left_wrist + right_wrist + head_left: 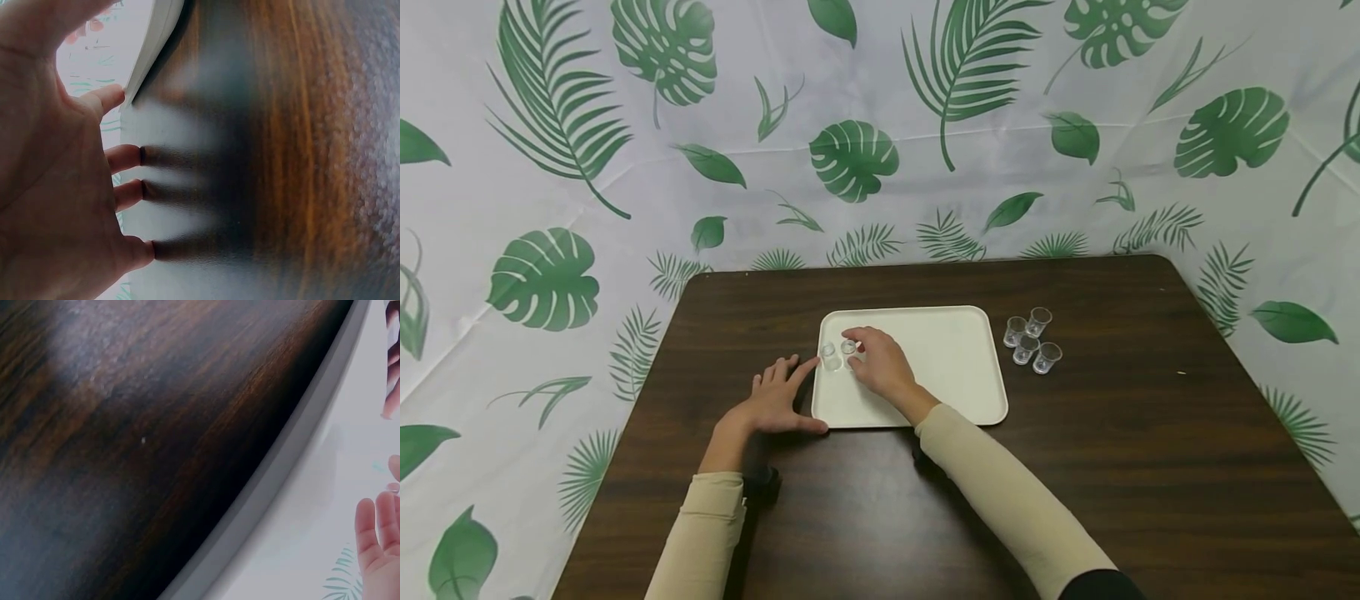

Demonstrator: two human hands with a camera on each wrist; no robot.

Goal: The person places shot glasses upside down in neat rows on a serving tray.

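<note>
On the white tray (943, 367) a small clear plastic cup (830, 358) stands near the left rim. Just right of it, my right hand (883, 362) pinches a second small clear cup (848, 347) between thumb and index finger, over the tray's left part. Only some of that hand's fingers (369, 528) enter the right wrist view, at its right edge. My left hand (777, 402) lies spread at the tray's near left corner, thumb and index finger at the rim. In the left wrist view, its other fingertips (128, 194) rest on the dark table.
Several more small clear cups (1026, 348) stand close together on the wooden table (1112, 467), right of the tray. Behind the table hangs a white cloth (760, 200) printed with green leaves.
</note>
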